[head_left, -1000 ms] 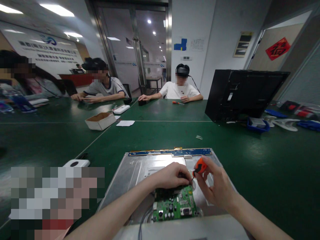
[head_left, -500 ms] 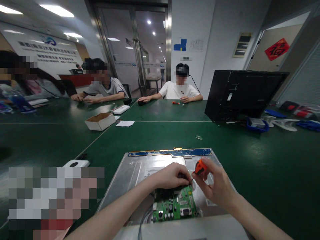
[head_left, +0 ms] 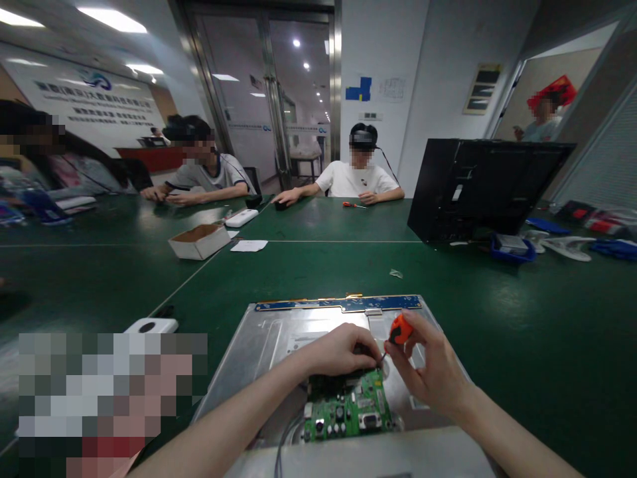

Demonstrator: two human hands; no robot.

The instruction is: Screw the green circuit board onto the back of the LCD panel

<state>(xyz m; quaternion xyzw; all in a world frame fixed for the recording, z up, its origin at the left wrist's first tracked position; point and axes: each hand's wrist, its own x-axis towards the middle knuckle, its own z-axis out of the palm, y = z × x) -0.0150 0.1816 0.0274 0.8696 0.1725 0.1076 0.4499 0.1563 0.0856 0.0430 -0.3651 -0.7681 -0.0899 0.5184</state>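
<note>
A metal display panel (head_left: 269,358) lies on the green table with a green circuit board (head_left: 348,411) on it and a blue strip board (head_left: 388,303) along its far edge. My right hand (head_left: 430,362) grips an orange and black screwdriver (head_left: 399,329), whose thin shaft slants down to the board's far right corner. Close by, my left hand (head_left: 346,350) has its fingers pinched near the screwdriver tip, at the same corner. What those fingers hold, if anything, is hidden.
Beyond the panel stand an open box (head_left: 199,243), a paper slip (head_left: 249,245) and a black monitor (head_left: 488,189). A blue tray (head_left: 512,249) sits at the right. Several people are around the table; another person (head_left: 542,119) is at the doorway. Cables (head_left: 279,445) lie left of the board.
The screwdriver handle has shifted very slightly right in my right hand. A person has appeared at the doorway on the right. My left hand stays where it was.
</note>
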